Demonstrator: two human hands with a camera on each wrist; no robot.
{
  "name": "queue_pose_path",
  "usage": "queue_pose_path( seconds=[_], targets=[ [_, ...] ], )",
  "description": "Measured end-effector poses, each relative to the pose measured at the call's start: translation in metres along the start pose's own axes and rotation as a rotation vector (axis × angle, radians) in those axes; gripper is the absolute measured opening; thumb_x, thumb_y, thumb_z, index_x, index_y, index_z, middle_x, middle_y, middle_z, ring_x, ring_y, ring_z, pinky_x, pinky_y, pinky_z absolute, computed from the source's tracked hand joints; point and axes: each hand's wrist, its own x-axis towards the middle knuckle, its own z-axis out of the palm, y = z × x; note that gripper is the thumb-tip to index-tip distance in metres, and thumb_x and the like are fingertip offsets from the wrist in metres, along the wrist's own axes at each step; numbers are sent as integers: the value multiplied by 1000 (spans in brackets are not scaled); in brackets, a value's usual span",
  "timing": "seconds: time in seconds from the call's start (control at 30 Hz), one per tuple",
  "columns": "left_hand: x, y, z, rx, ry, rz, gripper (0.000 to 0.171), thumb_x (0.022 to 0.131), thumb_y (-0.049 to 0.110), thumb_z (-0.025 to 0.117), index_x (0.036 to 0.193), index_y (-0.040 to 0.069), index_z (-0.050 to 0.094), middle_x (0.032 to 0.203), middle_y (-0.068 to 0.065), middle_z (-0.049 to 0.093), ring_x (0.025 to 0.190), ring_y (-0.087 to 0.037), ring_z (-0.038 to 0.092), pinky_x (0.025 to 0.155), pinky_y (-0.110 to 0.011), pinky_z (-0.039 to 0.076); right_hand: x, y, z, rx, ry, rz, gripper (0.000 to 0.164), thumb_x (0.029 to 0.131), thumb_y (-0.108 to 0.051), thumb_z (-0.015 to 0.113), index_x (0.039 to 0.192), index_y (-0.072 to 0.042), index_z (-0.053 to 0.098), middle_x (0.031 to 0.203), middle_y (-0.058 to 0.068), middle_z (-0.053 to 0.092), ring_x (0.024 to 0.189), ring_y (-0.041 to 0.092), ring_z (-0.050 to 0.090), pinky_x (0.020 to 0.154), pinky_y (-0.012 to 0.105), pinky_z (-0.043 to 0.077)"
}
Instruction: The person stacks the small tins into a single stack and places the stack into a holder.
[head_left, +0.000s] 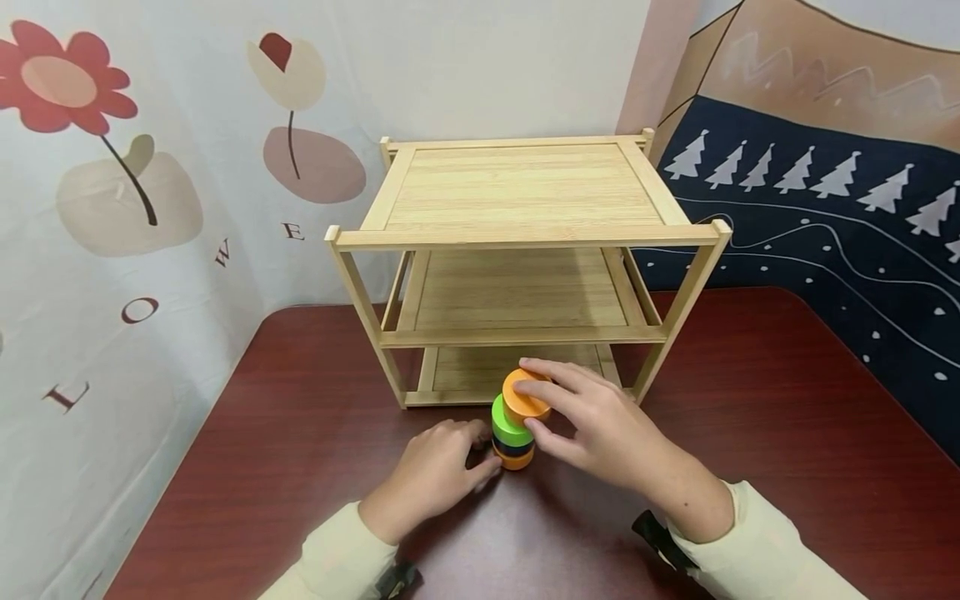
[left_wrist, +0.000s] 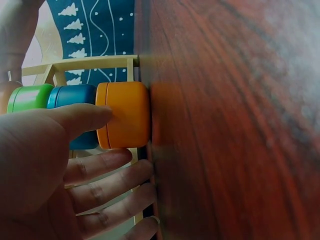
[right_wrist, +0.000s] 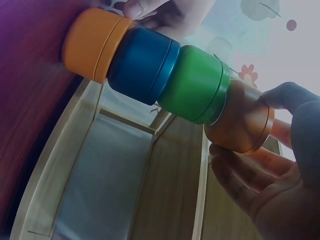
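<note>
A stack of small round lidded jars rises from the table in front of the wooden shelf. At its base sits an orange jar point(left_wrist: 128, 115), then a dark blue jar point(right_wrist: 143, 65), then a green jar point(right_wrist: 194, 85). The top orange jar point(head_left: 525, 395) overhangs the green one slightly and looks a little off-centre. My right hand point(head_left: 600, 421) grips this top jar, thumb on the near side and fingers across its lid and far side. Low on the left, my left hand point(head_left: 435, 467) rests its thumb against the base jar, its other fingers extended loosely beside it.
A three-tier wooden shelf point(head_left: 525, 237) stands just behind the stack on the dark red table point(head_left: 315, 433). Behind it hang a white cloth point(head_left: 480, 67) printed with flowers and letters and a dark blue panel point(head_left: 795, 242) with white trees.
</note>
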Motion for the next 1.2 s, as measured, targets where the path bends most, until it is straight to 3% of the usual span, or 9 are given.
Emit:
queue_pose_path(
  seconds=[1.2],
  targets=[
    [-1,-1,-1,-2,-2,-2,25,88,42,73,102,21,70,88,7,70,84,-15,65,68,-38,52,1,-6,7,22,-53,30,40,89,-23,75,127,-16,67,138,8,61,119,26,65,92,42,56]
  ],
)
